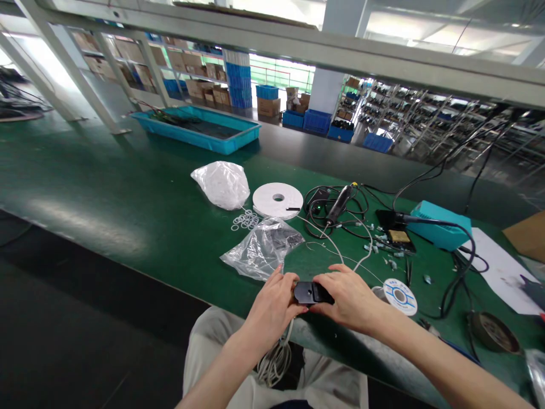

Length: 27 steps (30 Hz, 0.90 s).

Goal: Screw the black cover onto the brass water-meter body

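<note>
Both my hands grip a small black plastic part [309, 292] at the near edge of the green table [128, 193]. My left hand [275, 307] pinches its left end with closed fingers. My right hand [347, 295] covers its right end, fingers curled over it. A white cable [279, 355] hangs from the part down to my lap. Just beyond my left hand lies a clear plastic bag [264, 247] with dark pieces inside.
A white tape roll [277, 199], another white bag [222, 183], small white rings [244, 220], a soldering iron [338, 204] with black cords, a teal soldering station [443, 227], a solder-wick spool [400, 296] and a blue tray [196, 129] stand on the table.
</note>
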Motion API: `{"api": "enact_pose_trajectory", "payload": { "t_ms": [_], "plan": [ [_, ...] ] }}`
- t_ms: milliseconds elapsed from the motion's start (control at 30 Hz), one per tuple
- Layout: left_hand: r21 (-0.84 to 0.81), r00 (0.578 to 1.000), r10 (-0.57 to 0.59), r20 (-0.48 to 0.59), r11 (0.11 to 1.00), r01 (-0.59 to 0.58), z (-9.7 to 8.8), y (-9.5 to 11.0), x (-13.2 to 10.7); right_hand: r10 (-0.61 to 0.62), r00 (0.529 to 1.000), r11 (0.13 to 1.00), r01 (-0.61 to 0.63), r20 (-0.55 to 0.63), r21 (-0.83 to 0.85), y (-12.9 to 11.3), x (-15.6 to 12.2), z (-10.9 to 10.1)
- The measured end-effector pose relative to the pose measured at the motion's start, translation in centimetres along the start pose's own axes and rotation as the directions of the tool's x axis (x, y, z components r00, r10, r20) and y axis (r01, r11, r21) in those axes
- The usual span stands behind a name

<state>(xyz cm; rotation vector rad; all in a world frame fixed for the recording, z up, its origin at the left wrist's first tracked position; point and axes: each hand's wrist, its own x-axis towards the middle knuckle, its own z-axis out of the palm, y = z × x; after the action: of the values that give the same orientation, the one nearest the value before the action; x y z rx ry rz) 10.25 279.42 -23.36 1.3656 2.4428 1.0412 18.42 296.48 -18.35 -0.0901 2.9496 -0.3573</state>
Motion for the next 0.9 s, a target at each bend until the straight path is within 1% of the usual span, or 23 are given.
{"api": "enact_pose_trajectory", "payload": {
  "t_ms": [67, 233, 333, 433, 500, 567, 600, 633, 667, 700, 733, 767, 800, 833, 867, 900],
  "plan": [
    [0.002, 1.0, -0.001, 0.0, 1.0, 0.001, 0.0, 0.0, 0.0, 0.016, 1.0, 1.0, -0.016, -0.007, 0.009, 0.0, -0.1, 0.1],
    [0.052, 1.0, -0.003, 0.002, 0.999, 0.003, 0.2, 0.2, 0.0, -0.007, 1.0, 0.999, 0.008, -0.021, 0.045, 0.3, -0.1, 0.2],
    [0.051, 1.0, -0.008, 0.011, 0.999, 0.007, 0.3, 0.2, -0.2, 0.021, 1.0, 0.999, -0.021, -0.01, 0.03, 0.2, 0.0, 0.2],
    [0.048, 1.0, 0.02, -0.008, 0.999, -0.019, 0.3, 0.5, -0.3, 0.034, 0.999, 0.999, -0.035, 0.02, 0.032, -0.2, 0.0, 0.2],
    [0.043, 0.999, 0.048, -0.014, 0.998, -0.047, 0.2, 0.9, -0.2, 0.027, 0.999, 0.998, -0.029, 0.034, 0.05, -0.3, -0.2, -0.2],
    [0.03, 0.998, 0.057, 0.01, 0.998, -0.058, 0.1, 1.4, 0.0, -0.006, 1.0, 0.99, 0.002, 0.027, 0.138, 0.1, -0.3, -1.1],
    [0.023, 0.998, 0.055, 0.025, 0.998, -0.056, 0.0, 1.5, 0.2, -0.016, 1.0, 0.975, 0.014, 0.009, 0.222, 0.6, -0.2, -1.7],
    [0.016, 0.998, 0.049, 0.041, 0.999, -0.05, -0.1, 1.6, 0.4, -0.008, 1.0, 0.944, 0.013, -0.017, 0.331, 1.4, 0.0, -2.5],
    [0.009, 0.998, 0.043, 0.054, 0.999, -0.043, -0.2, 1.7, 0.6, 0.036, 0.997, 0.893, -0.005, -0.062, 0.449, 2.3, 0.5, -3.3],
    [0.001, 0.997, 0.035, 0.064, 0.999, -0.035, -0.2, 1.7, 0.8, 0.118, 0.986, 0.832, -0.033, -0.118, 0.554, 3.4, 1.1, -4.2],
    [-0.006, 0.997, 0.03, 0.071, 1.0, -0.029, -0.2, 1.6, 0.9, 0.215, 0.962, 0.769, -0.062, -0.167, 0.637, 4.7, 2.0, -5.0],
    [-0.012, 0.997, 0.027, 0.074, 1.0, -0.026, -0.1, 1.4, 0.9, 0.322, 0.918, 0.72, -0.079, -0.231, 0.689, 5.9, 3.0, -5.9],
    [-0.017, 0.997, 0.03, 0.072, 0.999, -0.028, -0.1, 1.3, 0.9, 0.392, 0.875, 0.701, -0.086, -0.283, 0.708, 7.1, 4.2, -6.6],
    [-0.021, 0.998, 0.035, 0.058, 0.999, -0.034, 0.1, 1.1, 0.9, 0.436, 0.84, 0.69, -0.082, -0.322, 0.719, 8.2, 5.4, -7.4],
    [-0.024, 0.998, 0.043, 0.038, 0.999, -0.042, 0.2, 0.9, 0.9, 0.463, 0.813, 0.683, -0.074, -0.353, 0.726, 9.0, 6.5, -8.0],
    [-0.028, 0.999, 0.048, 0.015, 0.998, -0.048, 0.3, 0.8, 0.9, 0.473, 0.799, 0.677, -0.061, -0.37, 0.734, 9.6, 7.5, -8.6]
  ]
}}
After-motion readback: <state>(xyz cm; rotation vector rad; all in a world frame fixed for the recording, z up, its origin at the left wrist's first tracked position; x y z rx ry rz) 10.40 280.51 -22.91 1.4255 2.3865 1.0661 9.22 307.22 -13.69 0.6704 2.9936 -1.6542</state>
